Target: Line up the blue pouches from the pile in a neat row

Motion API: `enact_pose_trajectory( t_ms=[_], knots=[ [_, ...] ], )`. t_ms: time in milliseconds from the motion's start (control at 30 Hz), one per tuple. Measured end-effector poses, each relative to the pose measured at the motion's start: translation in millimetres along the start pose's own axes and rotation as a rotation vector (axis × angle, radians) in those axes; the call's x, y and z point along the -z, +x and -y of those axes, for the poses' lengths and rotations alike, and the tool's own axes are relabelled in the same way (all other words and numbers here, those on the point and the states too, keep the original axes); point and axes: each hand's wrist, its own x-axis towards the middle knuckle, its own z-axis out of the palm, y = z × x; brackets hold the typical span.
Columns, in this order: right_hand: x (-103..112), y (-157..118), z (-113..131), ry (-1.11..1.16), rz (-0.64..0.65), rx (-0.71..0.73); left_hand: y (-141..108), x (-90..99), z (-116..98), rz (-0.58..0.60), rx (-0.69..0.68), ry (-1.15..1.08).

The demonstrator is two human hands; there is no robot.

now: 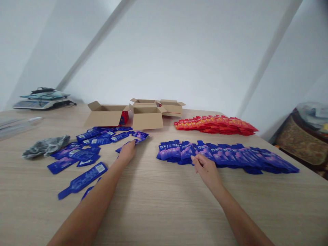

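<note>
On my feed, a flat, glossy blue-purple plastic pouch (pixel 139 134) lies at the left hand (pixel 127 151) on the pale wood-grain surface (pixel 153 198), probably light, floppy and slippery, best pinched by an edge, though I cannot tell whether its fingers or the curled right hand (pixel 205 168) grip anything

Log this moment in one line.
left grip: at loose blue pouches, hold unclear | right grip: by blue pouch row | red pouch row, open cartons: farther back

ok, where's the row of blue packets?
In the head view, the row of blue packets lies right of centre on the table, in front of the red packets, with the right hand by its near edge.
</note>
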Motion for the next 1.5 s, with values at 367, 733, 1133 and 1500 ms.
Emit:
enact_pose_trajectory(
  t_ms=[367,733,1133,1500],
  knots=[
    [-2.2,-5.6,12.8,0.068,0.025,0.054,-1.8,65.0,-43.9,-0.402,0.120,-0.954],
    [-16.0,-8.0,10.8,0.651,0.125,0.103,-100.7,65.7,-200.5,1.102,0.019,-1.934],
    [-7.4,0.0,3.7,0.731,-0.010,-0.135,-96.5,38.7,-205.1,0.793,-0.079,-1.478],
    [-2.4,-7.2,7.1,0.555,0.046,-0.134,-102.6,36.3,-203.9,0.633,-0.295,-1.401]
  ],
)
